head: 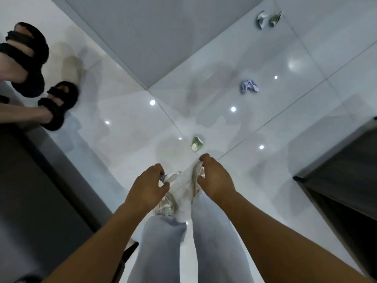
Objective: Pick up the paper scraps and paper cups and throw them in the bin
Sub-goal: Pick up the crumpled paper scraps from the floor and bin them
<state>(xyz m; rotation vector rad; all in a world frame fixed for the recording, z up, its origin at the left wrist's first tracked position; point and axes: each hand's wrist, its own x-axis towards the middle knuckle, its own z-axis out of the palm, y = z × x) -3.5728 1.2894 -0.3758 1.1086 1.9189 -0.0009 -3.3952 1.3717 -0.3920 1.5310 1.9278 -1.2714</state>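
Observation:
My left hand [148, 185] hangs over my feet and pinches a small blue-and-white paper scrap [163, 177] between thumb and fingers. Beside it, my right hand [214, 177] has loosely curled fingers and nothing visible in it. On the glossy floor just ahead of that hand lies a crumpled greenish scrap [196, 143]. A crumpled bluish paper [249, 86] lies farther off to the right. Two crushed paper cups [261, 18] [275, 18] lie at the far top right. No bin is in view.
Another person's feet in black fluffy slippers [28, 64] stand at the upper left. A dark cabinet [30, 180] lines the left side and dark furniture [346, 166] juts in on the right. A white wall base [153, 33] meets the white tiled floor [265, 180].

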